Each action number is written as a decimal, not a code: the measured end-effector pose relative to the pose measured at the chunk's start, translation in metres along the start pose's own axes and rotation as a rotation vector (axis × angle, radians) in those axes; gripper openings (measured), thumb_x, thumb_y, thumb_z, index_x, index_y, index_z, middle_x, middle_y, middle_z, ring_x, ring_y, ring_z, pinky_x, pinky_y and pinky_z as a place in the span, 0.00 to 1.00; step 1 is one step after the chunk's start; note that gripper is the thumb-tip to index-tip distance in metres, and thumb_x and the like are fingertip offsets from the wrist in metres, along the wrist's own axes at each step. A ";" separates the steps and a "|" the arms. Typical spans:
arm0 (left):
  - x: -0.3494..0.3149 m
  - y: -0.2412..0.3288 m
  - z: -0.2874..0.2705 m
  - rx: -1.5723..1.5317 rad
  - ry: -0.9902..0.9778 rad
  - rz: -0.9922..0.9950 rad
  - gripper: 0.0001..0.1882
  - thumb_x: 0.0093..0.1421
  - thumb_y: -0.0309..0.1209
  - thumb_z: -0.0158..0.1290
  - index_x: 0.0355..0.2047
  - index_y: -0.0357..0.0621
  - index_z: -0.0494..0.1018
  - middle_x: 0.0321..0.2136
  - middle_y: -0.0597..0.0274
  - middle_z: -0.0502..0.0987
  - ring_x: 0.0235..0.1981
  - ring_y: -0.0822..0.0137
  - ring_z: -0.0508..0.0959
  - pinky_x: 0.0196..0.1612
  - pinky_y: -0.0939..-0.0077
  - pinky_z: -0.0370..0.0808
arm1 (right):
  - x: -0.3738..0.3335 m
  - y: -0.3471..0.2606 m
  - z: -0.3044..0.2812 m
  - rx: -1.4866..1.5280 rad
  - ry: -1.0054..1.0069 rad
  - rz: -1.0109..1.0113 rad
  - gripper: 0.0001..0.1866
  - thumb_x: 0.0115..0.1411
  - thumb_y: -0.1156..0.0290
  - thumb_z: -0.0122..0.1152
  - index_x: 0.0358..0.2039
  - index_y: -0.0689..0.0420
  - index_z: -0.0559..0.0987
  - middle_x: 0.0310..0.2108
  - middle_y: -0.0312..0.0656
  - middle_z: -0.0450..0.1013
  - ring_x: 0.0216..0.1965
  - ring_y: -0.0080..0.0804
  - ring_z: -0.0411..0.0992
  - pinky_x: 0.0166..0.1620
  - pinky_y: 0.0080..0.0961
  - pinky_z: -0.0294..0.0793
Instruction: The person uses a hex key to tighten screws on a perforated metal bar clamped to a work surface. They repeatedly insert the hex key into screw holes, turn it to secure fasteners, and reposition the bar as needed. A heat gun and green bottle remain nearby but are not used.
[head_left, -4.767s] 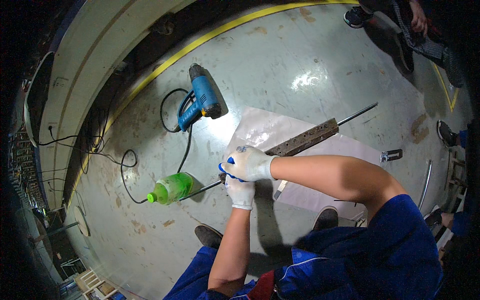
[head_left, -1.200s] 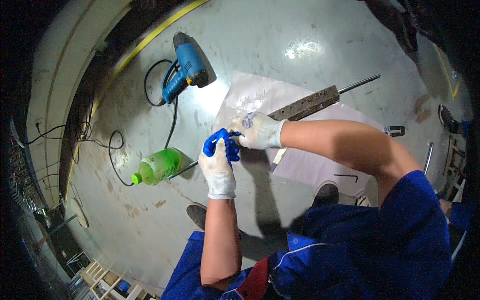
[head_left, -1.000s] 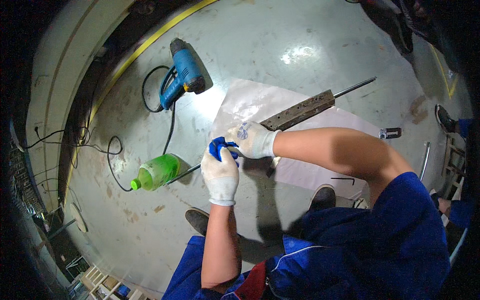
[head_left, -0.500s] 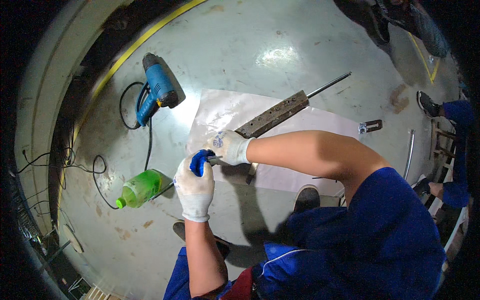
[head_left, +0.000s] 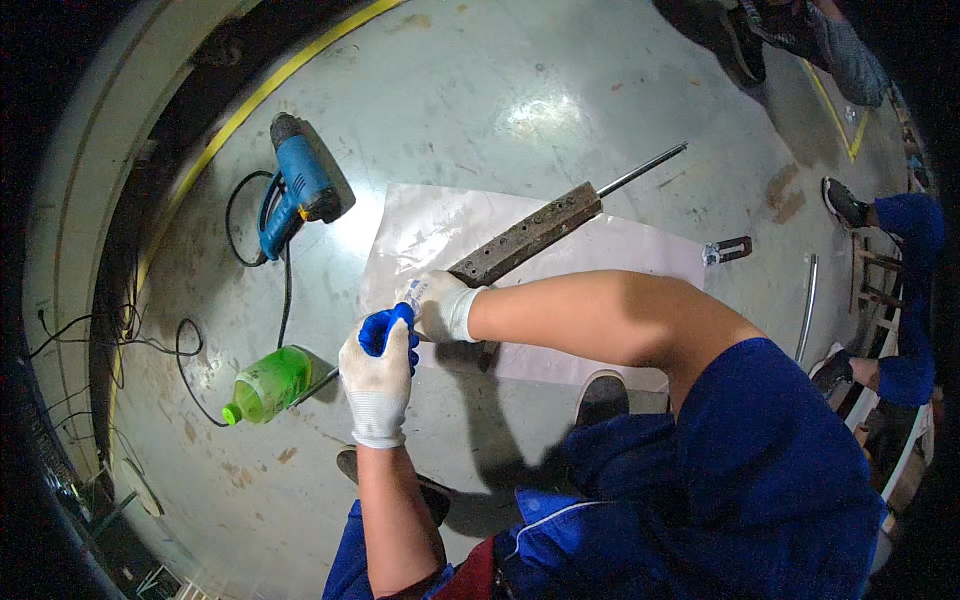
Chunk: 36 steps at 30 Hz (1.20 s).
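By the near end of the block [head_left: 530, 237], the left hand [head_left: 377, 372] and right hand [head_left: 440, 306] are close together

Left fingers curl in, blue palm side showing; right fingers are hidden, and I cannot tell what, if anything, either holds. The block slants across a pale sheet [head_left: 645, 247], its near end behind the right hand, a rod [head_left: 643, 170] jutting from its far end. Left of the hands a bottle [head_left: 270, 383] lies on the floor [head_left: 430, 90]; a heat gun [head_left: 302, 182] beyond it, and a bracket [head_left: 729, 250] sits at the sheet's right edge
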<state>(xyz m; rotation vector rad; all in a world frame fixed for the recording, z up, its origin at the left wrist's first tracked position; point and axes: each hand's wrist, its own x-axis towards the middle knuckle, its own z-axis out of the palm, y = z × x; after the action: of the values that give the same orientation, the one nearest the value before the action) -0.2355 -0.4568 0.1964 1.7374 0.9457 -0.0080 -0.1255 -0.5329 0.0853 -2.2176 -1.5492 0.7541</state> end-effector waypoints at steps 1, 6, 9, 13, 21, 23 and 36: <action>0.001 -0.007 0.003 0.016 0.029 0.039 0.09 0.63 0.28 0.58 0.37 0.33 0.81 0.24 0.62 0.81 0.26 0.73 0.78 0.31 0.75 0.76 | 0.001 0.000 0.005 -0.010 0.038 -0.023 0.12 0.60 0.63 0.57 0.33 0.50 0.88 0.39 0.46 0.84 0.42 0.44 0.83 0.46 0.38 0.81; 0.005 -0.012 -0.002 0.424 0.081 0.365 0.13 0.59 0.23 0.56 0.44 0.36 0.80 0.33 0.48 0.83 0.35 0.52 0.83 0.43 0.62 0.78 | 0.008 -0.001 -0.004 0.102 -0.038 0.126 0.11 0.58 0.61 0.61 0.32 0.52 0.86 0.37 0.49 0.83 0.43 0.47 0.82 0.47 0.40 0.80; 0.010 -0.004 -0.029 0.480 -0.207 0.266 0.19 0.59 0.21 0.53 0.51 0.39 0.79 0.37 0.47 0.83 0.38 0.49 0.83 0.47 0.61 0.78 | 0.008 0.005 -0.006 0.163 -0.114 0.086 0.12 0.60 0.60 0.60 0.32 0.52 0.86 0.37 0.49 0.83 0.42 0.49 0.82 0.48 0.41 0.80; 0.016 -0.021 -0.029 -0.167 -0.319 0.134 0.20 0.68 0.32 0.51 0.54 0.30 0.77 0.33 0.57 0.81 0.30 0.66 0.79 0.38 0.71 0.77 | 0.005 0.007 -0.013 0.112 -0.128 -0.106 0.15 0.63 0.57 0.58 0.36 0.53 0.85 0.38 0.51 0.82 0.44 0.51 0.80 0.49 0.42 0.79; 0.009 -0.034 0.032 -0.877 0.150 -0.133 0.29 0.76 0.54 0.42 0.51 0.36 0.71 0.26 0.65 0.72 0.25 0.71 0.72 0.29 0.73 0.72 | 0.003 0.005 -0.013 -0.084 -0.122 -0.151 0.13 0.64 0.60 0.56 0.38 0.50 0.86 0.41 0.45 0.83 0.45 0.44 0.82 0.48 0.39 0.81; 0.012 -0.035 0.024 -0.548 0.077 -0.053 0.25 0.77 0.49 0.42 0.48 0.36 0.73 0.27 0.61 0.76 0.23 0.69 0.74 0.26 0.73 0.72 | 0.002 0.003 -0.015 -0.119 -0.134 -0.120 0.12 0.63 0.62 0.58 0.39 0.49 0.87 0.41 0.44 0.84 0.44 0.44 0.83 0.46 0.40 0.82; 0.013 -0.006 -0.006 0.931 0.025 0.502 0.19 0.59 0.26 0.58 0.52 0.48 0.77 0.38 0.51 0.83 0.38 0.45 0.83 0.41 0.53 0.79 | 0.018 0.023 0.022 -0.054 -0.056 -0.104 0.15 0.63 0.52 0.60 0.39 0.48 0.84 0.41 0.44 0.83 0.46 0.45 0.81 0.50 0.38 0.79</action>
<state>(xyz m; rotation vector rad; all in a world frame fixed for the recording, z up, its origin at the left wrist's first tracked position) -0.2325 -0.4441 0.1881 2.8045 0.5023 -0.1153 -0.1161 -0.5248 0.0505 -2.1510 -1.7172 0.7577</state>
